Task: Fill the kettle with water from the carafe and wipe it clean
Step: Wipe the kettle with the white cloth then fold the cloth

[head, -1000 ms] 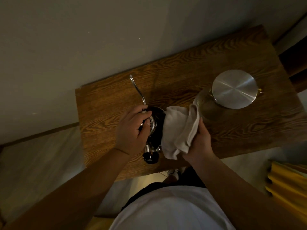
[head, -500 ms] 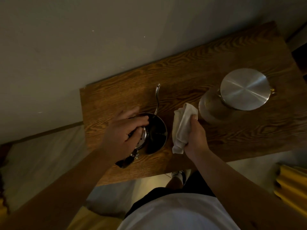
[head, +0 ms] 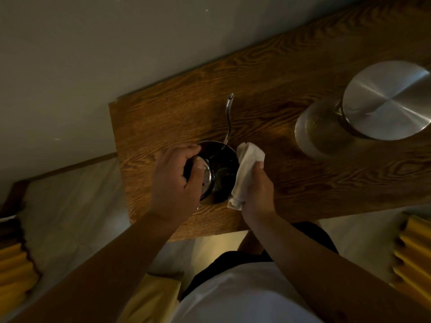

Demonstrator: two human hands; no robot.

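While the left hand (head: 173, 180) grips the kettle (head: 218, 169) top and the right hand (head: 255, 192) presses a bunched cloth (head: 245, 173) against its side, wiping looks underway, with the carafe (head: 326, 131) set aside.

On my feed I see both forearms bare to the frame's edge, no sleeves, watch or rings showing. A white top (head: 245, 299) covers the torso at the bottom of the picture, and dark shorts or trousers (head: 233, 259) show just above it.
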